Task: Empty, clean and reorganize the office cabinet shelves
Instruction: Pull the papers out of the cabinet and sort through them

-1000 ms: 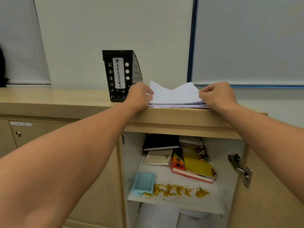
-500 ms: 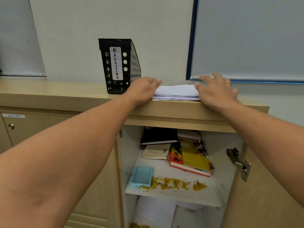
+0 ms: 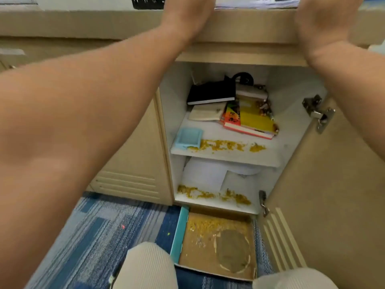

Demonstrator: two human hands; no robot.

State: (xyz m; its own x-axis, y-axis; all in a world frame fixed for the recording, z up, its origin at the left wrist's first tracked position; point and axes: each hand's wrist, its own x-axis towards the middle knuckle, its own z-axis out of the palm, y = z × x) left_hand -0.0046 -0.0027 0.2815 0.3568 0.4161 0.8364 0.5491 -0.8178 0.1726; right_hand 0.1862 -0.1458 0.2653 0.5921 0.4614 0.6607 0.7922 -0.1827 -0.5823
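Observation:
The open cabinet's upper shelf [image 3: 227, 156] carries a black notebook [image 3: 210, 93], a cream book [image 3: 208, 113], yellow and orange books [image 3: 252, 119], a light blue tray [image 3: 188, 138] and yellow crumbs [image 3: 225, 146]. White papers [image 3: 204, 176] and more crumbs [image 3: 208, 193] lie on the lower shelf. A stack of white paper [image 3: 258, 4] sits on the cabinet top. My left hand [image 3: 187, 15] and right hand [image 3: 325, 19] are raised at the top's front edge, either side of the stack. The frame's edge cuts off the fingers of both.
A black magazine holder [image 3: 148, 3] stands on the top, left of the paper. The cabinet door [image 3: 333, 184] hangs open at right with its hinge [image 3: 318, 113]. A flat cardboard box [image 3: 218, 247] with crumbs lies on the blue carpet by my knees [image 3: 145, 265].
The view has tipped down into the cabinet and to the floor. Both hands have drawn back from the paper stack toward the top's front edge; the stack lies flat.

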